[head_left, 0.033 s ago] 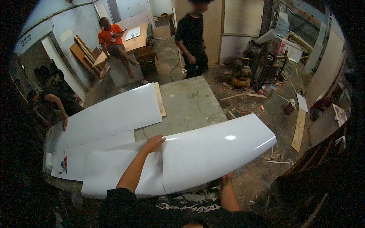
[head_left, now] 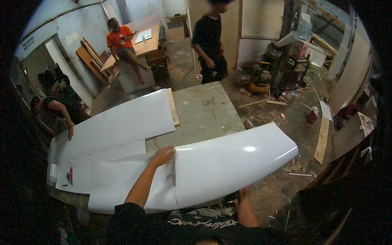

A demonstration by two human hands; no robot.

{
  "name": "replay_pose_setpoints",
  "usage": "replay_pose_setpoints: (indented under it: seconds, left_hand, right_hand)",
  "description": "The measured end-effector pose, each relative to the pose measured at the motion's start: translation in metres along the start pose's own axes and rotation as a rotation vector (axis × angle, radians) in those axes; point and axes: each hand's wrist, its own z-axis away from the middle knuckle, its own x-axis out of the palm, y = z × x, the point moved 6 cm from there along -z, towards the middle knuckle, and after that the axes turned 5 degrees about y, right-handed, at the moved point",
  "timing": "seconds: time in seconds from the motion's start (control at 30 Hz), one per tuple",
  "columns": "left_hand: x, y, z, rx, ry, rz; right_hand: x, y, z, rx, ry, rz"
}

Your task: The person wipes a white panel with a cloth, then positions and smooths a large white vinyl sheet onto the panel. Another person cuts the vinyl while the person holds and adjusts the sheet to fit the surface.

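A large glossy white sheet (head_left: 232, 163) bows upward and overhangs the right and near edges of the worktable. My left hand (head_left: 164, 156) is at the far left corner of this sheet, its fingers closed on the edge. Below the sheet's near edge shows part of my right hand (head_left: 243, 191); the sheet hides its fingers. More white sheeting (head_left: 126, 175) lies to the left of my left arm, partly wavy. Farther back, another long white sheet (head_left: 118, 118) rests over a pale wooden board (head_left: 173, 107).
The grey-green tabletop (head_left: 200, 106) shows beyond the sheets. A red-handled tool (head_left: 71, 175) and a white roll (head_left: 53, 172) lie at left. A co-worker's hand (head_left: 71, 133) touches the back sheet. One person walks behind the table; another sits. Planks (head_left: 322, 139) and scraps litter the floor.
My left hand has shifted slightly left at the sheet's edge. The walking person behind the table has moved a little to the right. The sheets look much the same.
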Motion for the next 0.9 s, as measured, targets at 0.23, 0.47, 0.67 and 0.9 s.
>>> replay_pose_setpoints:
  seconds: [0.23, 0.47, 0.67, 0.9]
  left_hand:
    - [-0.032, 0.002, 0.102, 0.03, 0.201, -0.285]
    - [0.005, 0.11, 0.236, 0.305, 0.043, -0.184]
    - [0.013, 0.118, 0.281, 0.096, 0.21, -0.46]
    - [-0.019, 0.107, 0.271, 0.154, 0.221, -0.27]
  right_hand:
    - [0.01, 0.004, -0.013, 0.026, -0.028, 0.022]
    - [0.013, 0.007, -0.021, 0.038, -0.05, 0.044]
    - [0.012, -0.003, -0.023, 0.016, -0.07, 0.054]
    - [0.033, -0.018, 0.009, 0.008, -0.093, 0.064]
